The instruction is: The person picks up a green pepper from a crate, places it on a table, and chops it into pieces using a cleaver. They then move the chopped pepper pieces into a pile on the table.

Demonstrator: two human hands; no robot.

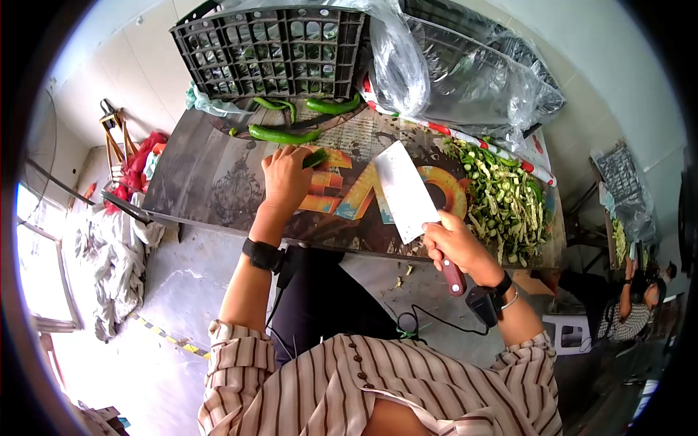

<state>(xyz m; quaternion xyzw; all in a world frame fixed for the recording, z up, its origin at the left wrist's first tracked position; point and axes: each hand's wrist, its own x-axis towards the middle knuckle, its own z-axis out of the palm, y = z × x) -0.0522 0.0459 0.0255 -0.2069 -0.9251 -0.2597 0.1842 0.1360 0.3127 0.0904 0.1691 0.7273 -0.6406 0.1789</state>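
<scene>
My left hand (286, 176) is closed around a green chili pepper (315, 158), whose end pokes out to the right of the fingers. In my right hand (452, 243) is a cleaver (400, 190), gripped by its reddish-brown handle, with the broad blade lying over the table's printed letters. Whole green peppers (283, 135) lie just beyond my left hand, with further ones near the crate. To the right of the blade spreads a heap of chopped green peppers (505, 203).
A black plastic crate (269, 54) with green contents stands at the table's (196, 174) back. Beside it sits another crate covered in clear plastic (465, 73). Cloth (116, 269) is piled on the floor at left. Another person (632, 309) is seated at far right.
</scene>
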